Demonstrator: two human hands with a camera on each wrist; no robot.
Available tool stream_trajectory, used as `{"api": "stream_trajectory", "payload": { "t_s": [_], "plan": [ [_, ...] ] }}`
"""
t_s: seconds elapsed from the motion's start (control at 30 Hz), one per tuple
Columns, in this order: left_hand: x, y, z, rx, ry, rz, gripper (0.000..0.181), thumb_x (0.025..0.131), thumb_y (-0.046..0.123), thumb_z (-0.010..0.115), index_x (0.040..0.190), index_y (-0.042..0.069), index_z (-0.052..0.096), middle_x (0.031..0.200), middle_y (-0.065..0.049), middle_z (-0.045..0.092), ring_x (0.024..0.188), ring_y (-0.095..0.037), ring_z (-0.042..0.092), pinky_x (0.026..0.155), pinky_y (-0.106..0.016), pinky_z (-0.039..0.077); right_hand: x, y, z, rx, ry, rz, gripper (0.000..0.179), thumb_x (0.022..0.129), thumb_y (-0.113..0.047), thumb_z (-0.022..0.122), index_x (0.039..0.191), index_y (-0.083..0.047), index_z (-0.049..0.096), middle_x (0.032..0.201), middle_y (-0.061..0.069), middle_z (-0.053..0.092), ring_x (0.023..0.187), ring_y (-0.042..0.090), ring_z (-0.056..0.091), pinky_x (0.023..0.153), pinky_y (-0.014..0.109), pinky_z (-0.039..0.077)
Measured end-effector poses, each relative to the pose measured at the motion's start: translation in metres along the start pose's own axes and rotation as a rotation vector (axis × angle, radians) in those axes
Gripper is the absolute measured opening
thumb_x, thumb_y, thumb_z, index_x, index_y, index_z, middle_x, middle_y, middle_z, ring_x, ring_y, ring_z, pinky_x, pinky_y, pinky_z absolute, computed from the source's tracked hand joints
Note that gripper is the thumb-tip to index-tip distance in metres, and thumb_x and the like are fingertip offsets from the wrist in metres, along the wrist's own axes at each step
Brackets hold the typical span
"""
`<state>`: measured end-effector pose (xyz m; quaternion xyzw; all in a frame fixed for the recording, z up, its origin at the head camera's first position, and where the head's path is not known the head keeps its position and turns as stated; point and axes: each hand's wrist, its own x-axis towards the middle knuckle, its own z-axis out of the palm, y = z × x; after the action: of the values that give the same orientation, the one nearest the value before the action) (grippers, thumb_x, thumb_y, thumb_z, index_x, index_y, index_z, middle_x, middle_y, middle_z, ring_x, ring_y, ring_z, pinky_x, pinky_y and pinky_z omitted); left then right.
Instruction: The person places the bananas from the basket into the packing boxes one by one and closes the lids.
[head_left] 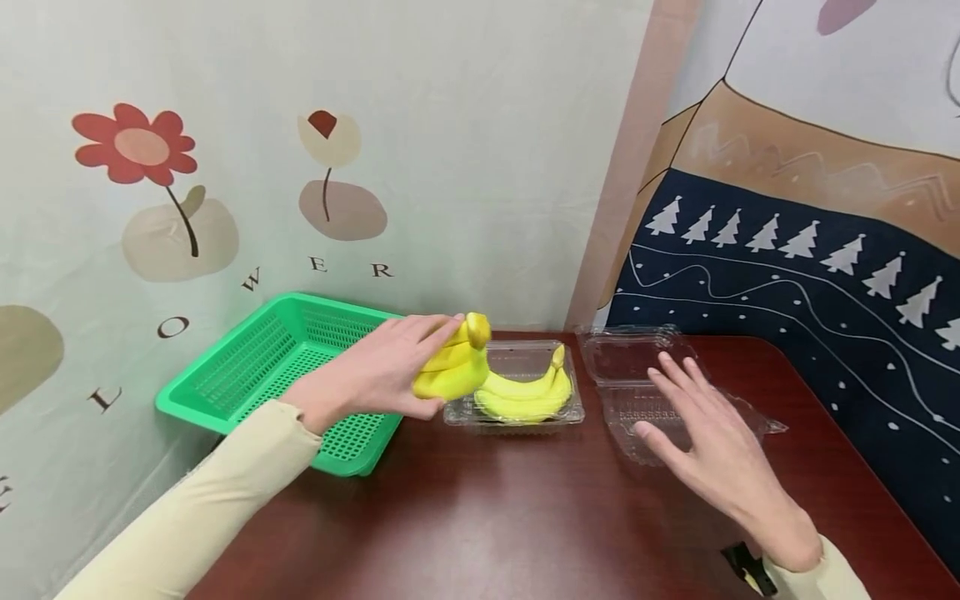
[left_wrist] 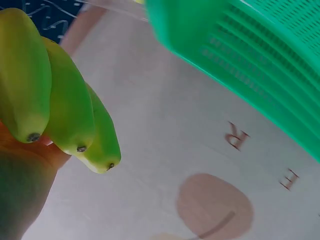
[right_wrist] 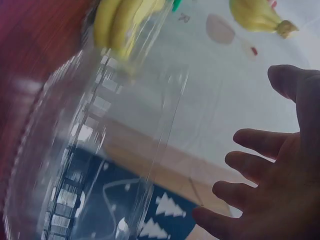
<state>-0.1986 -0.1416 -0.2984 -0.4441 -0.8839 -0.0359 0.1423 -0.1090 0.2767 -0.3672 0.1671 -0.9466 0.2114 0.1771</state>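
Note:
My left hand (head_left: 390, 367) grips a small bunch of yellow bananas (head_left: 453, 367) in the air, between the green basket (head_left: 247, 367) and a clear plastic tray (head_left: 573, 412). In the left wrist view the held bananas (left_wrist: 55, 100) fill the upper left with the basket (left_wrist: 250, 55) behind. A second banana bunch (head_left: 525, 396) lies in that clear tray. My right hand (head_left: 705, 433) hovers with fingers spread over an empty clear plastic clamshell box (head_left: 630, 358); in the right wrist view the spread fingers (right_wrist: 260, 142) are beside the clamshell box (right_wrist: 100, 150).
The dark red-brown table (head_left: 487, 517) stands in a corner, with a flower-printed wall cloth (head_left: 225, 167) behind and a tree-patterned cloth (head_left: 810, 267) on the right. The green basket is empty at the table's left edge. A small dark object (head_left: 746, 567) sits near my right wrist.

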Motion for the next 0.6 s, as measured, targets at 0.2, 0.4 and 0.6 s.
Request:
{"api": "stream_trajectory", "payload": {
  "t_s": [0.2, 0.4, 0.6],
  "plan": [
    [0.023, 0.023, 0.007, -0.037, -0.021, 0.020, 0.098, 0.080, 0.048, 0.076, 0.158, 0.002, 0.038, 0.149, -0.013, 0.052, 0.128, -0.031, 0.054, 0.103, -0.049, 0.048, -0.011, 0.026, -0.013, 0.008, 0.013, 0.084, 0.075, 0.097, -0.042, 0.071, 0.155, -0.003, 0.044, 0.168, 0.017, 0.028, 0.157, 0.038, 0.014, 0.116, 0.073, 0.019],
    [0.043, 0.043, 0.019, -0.064, -0.014, 0.051, 0.097, 0.080, 0.048, 0.076, 0.158, 0.003, 0.039, 0.150, -0.011, 0.051, 0.130, -0.029, 0.053, 0.104, -0.048, 0.048, -0.023, 0.056, -0.021, 0.013, 0.057, 0.139, 0.071, 0.100, -0.036, 0.068, 0.155, 0.001, 0.043, 0.167, 0.020, 0.028, 0.158, 0.038, 0.012, 0.123, 0.064, 0.011],
    [0.062, 0.064, 0.032, -0.081, -0.024, 0.087, 0.096, 0.082, 0.050, 0.074, 0.157, 0.003, 0.040, 0.148, -0.010, 0.052, 0.129, -0.028, 0.053, 0.104, -0.046, 0.048, -0.029, 0.081, -0.024, 0.021, 0.077, 0.208, 0.068, 0.104, -0.034, 0.061, 0.157, 0.002, 0.038, 0.167, 0.021, 0.027, 0.158, 0.037, 0.011, 0.123, 0.063, 0.011]
  ]
}}
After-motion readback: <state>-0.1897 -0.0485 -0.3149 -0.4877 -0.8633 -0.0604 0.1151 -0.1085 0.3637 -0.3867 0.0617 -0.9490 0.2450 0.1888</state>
